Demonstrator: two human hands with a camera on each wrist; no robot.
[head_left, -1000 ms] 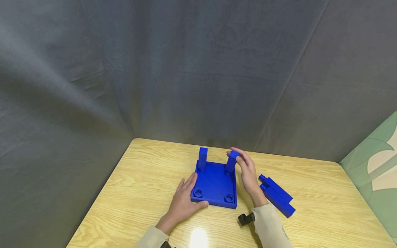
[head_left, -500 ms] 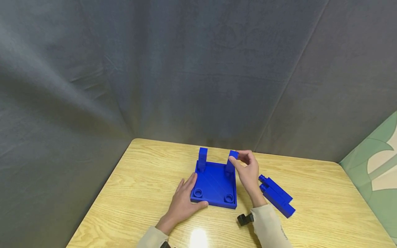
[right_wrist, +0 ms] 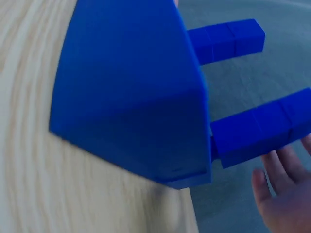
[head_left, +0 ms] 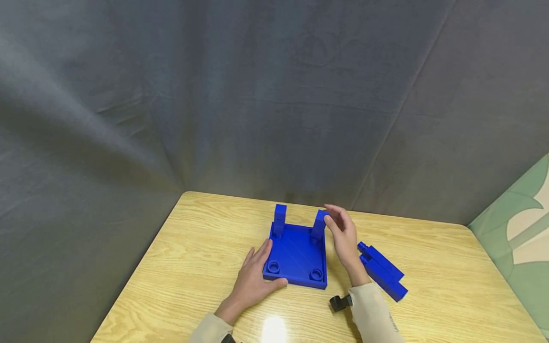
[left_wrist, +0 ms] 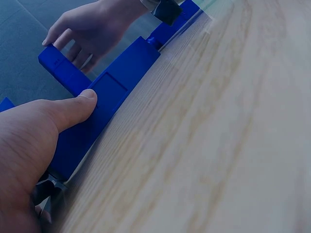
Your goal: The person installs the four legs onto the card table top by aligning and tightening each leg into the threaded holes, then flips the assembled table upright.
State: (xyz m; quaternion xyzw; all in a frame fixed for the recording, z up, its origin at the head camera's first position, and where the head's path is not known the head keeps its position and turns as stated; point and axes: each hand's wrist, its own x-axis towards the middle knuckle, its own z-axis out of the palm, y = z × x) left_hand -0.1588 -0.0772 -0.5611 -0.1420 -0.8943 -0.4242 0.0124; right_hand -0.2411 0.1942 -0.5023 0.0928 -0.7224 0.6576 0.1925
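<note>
A blue square tray-like base (head_left: 296, 255) lies on the table, with round sockets showing at its two near corners. Two blue square posts rise from its far corners: the left post (head_left: 280, 219) stands alone, and the right post (head_left: 319, 225) leans slightly. My left hand (head_left: 253, 281) grips the near left corner, its thumb against the front wall and fingers along the left side. Beside the right post, my right hand (head_left: 346, 240) has loosely spread fingers, the thumb touching near the post's top. In the right wrist view, fingers (right_wrist: 286, 170) lie against or close to that post (right_wrist: 260, 128).
Two loose blue posts (head_left: 383, 271) with ridged pegs lie side by side on the wooden table (head_left: 446, 281), right of my right forearm. A grey curtain (head_left: 274, 105) hangs behind the far table edge. A black wrist mount (head_left: 340, 303) sticks out from the right sleeve.
My right hand pinched the right post's top half a second ago; its fingers have since spread and shifted slightly right. The post tilts a little more. My left hand has stayed put.
</note>
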